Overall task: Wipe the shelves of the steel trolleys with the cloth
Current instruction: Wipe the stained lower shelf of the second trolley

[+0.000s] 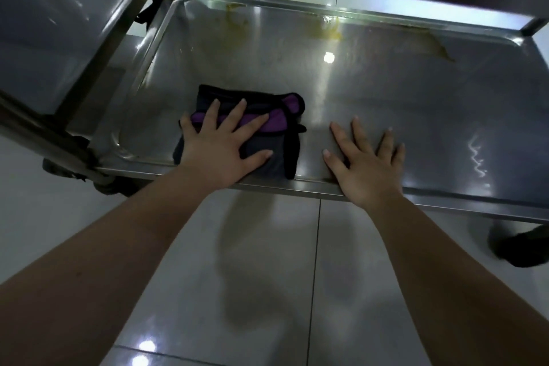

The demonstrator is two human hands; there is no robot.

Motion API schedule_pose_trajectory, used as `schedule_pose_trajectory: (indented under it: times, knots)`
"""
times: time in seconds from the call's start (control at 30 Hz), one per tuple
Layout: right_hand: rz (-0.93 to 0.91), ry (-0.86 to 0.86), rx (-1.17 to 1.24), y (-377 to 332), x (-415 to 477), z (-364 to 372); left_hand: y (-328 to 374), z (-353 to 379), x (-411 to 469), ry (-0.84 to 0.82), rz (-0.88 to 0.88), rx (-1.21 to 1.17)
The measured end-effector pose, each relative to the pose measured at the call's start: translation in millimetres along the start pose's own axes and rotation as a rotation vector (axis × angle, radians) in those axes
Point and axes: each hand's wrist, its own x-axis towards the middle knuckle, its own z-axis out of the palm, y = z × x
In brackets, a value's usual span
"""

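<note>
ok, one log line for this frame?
stage: wiping | left hand: flat on folded purple-black cloth, near edge | right hand: flat on bare bottom shelf | yellow stains: far edge, not yet reached

cloth [261, 140] on shelf [386, 92], left hand [219, 151] on cloth, right hand [368, 169] beside

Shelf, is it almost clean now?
Not yet. The near part of the shelf looks clean. The left hand presses the cloth flat there, while the right hand rests beside it. Yellow stains along the far edge are left to wipe.

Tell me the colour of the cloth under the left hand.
Dark grey-black with purple bands; the cloth shows in the head view.
</note>
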Motion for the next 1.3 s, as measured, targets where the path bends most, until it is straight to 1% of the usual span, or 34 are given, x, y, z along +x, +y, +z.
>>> schedule_pose_trajectory:
  times: [0.1, 0.13, 0.2, 0.27, 0.3, 0.43, 0.5, 0.6, 0.83, 0.97, 1.03, 1.13, 1.2, 1.3]
  knots:
    - [0.057, 0.007, 0.044, -20, 0, -1, -7, 0, -8, 0.010, -0.010, 0.006]
    - [0.040, 0.049, 0.064, -34, 5, -2, -5, -1, -7, 0.003, -0.011, 0.002]
    - [-0.052, 0.140, 0.130, -65, 25, -9, -3, -3, -7, -0.001, -0.018, -0.014]
    - [-0.083, 0.158, 0.208, -84, 51, -19, -3, 0, -8, 0.012, -0.016, -0.034]
    - [-0.080, 0.148, 0.211, -86, 63, -20, -6, 2, -8, 0.021, -0.017, -0.048]
    - [-0.121, 0.119, -0.030, -72, 78, -5, -25, 7, 7, 0.004, -0.071, -0.108]
    - [-0.133, 0.126, -0.079, -71, 78, 0, -32, 6, 22, -0.028, -0.110, -0.109]
    - [-0.117, 0.107, -0.096, -73, 82, -2, -33, 1, 52, -0.035, -0.141, -0.096]
    - [-0.109, 0.115, -0.088, -76, 75, -1, -28, -15, 139, -0.038, -0.124, -0.134]
    - [-0.108, 0.131, -0.052, -75, 76, -2, -25, -27, 160, -0.053, -0.109, -0.123]
    - [-0.107, 0.120, -0.032, -73, 77, -1, -25, -26, 148, -0.078, -0.079, -0.100]
    - [-0.113, 0.132, -0.038, -73, 76, 0, -32, -20, 106, -0.119, -0.020, -0.082]
    - [-0.115, 0.144, -0.041, -73, 75, 2, -38, -13, 64, -0.094, 0.005, -0.067]
    - [-0.124, 0.160, -0.041, -75, 73, 3, -43, -6, 3, -0.022, -0.002, -0.007]
